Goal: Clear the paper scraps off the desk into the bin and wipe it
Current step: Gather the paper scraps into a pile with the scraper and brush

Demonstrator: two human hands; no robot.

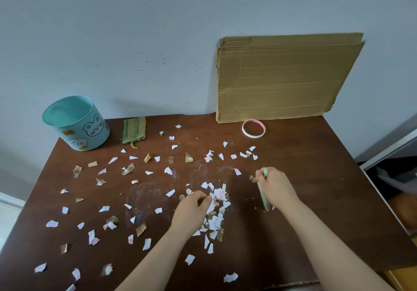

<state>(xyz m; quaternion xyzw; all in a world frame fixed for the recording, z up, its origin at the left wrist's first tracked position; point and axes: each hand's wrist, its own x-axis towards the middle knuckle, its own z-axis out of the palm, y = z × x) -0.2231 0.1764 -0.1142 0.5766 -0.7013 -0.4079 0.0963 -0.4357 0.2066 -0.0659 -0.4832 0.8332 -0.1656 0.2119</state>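
White, pink and tan paper scraps (108, 200) lie scattered over the brown desk (316, 189). A gathered pile of scraps (217, 214) sits near the middle front. My left hand (191, 205) rests against the pile's left side, its fingers pinching some of the scraps. My right hand (274, 185) is to the right of the pile, shut on a thin light-green scraper (264, 197) that stands on edge on the desk. The light-blue bin (75, 125) with cartoon animals stands open at the back left corner. A folded green cloth (134, 130) lies beside it.
A sheet of cardboard (284, 76) leans on the wall at the back right. A roll of tape (253, 128) lies flat in front of it. The desk's right edge drops to a dark gap with a white frame (388, 150). White smears mark the desk's middle.
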